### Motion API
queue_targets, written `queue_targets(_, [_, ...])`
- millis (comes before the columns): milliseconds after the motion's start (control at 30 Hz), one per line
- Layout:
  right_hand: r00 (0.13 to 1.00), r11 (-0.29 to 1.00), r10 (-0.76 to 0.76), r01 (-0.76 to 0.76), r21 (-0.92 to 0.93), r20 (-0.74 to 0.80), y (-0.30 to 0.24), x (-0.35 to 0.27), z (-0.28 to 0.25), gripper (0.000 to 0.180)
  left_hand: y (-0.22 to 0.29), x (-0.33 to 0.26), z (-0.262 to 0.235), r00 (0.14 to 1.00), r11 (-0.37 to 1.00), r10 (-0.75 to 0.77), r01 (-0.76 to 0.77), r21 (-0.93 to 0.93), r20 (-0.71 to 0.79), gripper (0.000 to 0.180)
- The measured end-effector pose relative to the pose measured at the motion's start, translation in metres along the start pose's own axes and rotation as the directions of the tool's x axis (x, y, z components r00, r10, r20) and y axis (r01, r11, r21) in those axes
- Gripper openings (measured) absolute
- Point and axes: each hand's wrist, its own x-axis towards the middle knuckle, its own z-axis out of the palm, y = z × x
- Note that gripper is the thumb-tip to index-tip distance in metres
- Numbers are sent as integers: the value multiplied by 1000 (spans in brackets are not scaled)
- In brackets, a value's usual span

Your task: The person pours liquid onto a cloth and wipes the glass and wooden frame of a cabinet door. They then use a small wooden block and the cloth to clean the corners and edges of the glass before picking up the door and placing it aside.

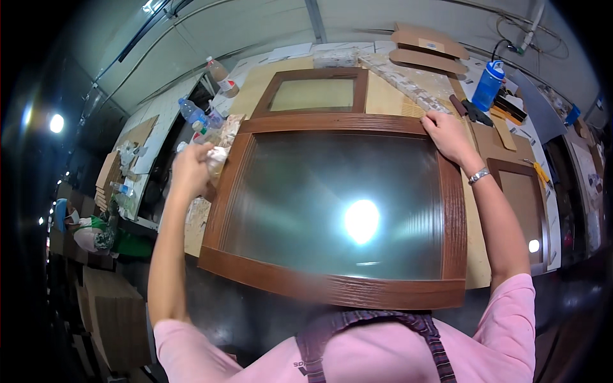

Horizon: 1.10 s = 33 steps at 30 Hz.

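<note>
A large brown wooden frame with a glass panel [332, 290] is in front of me, tilted up from the bench toward my body. Its pane is glossy and reflects a bright lamp. My right hand [449, 137] grips the frame's far right corner, fingers over the top edge. At its left side, my left hand [191, 169] is closed on a white crumpled wad [218, 154], cloth or paper; I cannot tell which. Behind it a smaller brown glazed frame [263, 96] lies on the bench.
Plastic bottles [191, 113] stand at the left. A blue drinking bottle [488, 86], a dark-handled tool [476, 112] and another framed panel [520, 198] are on the right. Cardboard pieces [429, 45] lie at the back. Another person [96, 236] is at the far left.
</note>
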Motion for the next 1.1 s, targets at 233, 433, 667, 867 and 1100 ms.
queue_targets(233, [999, 999, -41, 41, -9, 0, 11, 0, 2, 34, 129, -173, 36, 589, 632, 774, -711, -308, 230, 40])
queue_targets(433, [999, 997, -40, 39, -71, -13, 5, -1, -1, 35, 7, -102, -21, 953, 879, 302, -271, 393, -19, 28])
queue_targets(667, [1000, 993, -17, 19, -118, 20, -2, 1, -3, 36, 26, -65, 29, 917, 904, 399, -396, 163, 13, 33])
queue_targets(867, [999, 998, -13, 10, -66, -35, 3, -2, -2, 38, 63, -83, 4, 949, 862, 201, -290, 417, 244, 17])
queue_targets(1100, [998, 997, -51, 49, -67, -36, 0, -2, 1, 38, 62, -84, 2, 977, 899, 130, -188, 396, 169, 16])
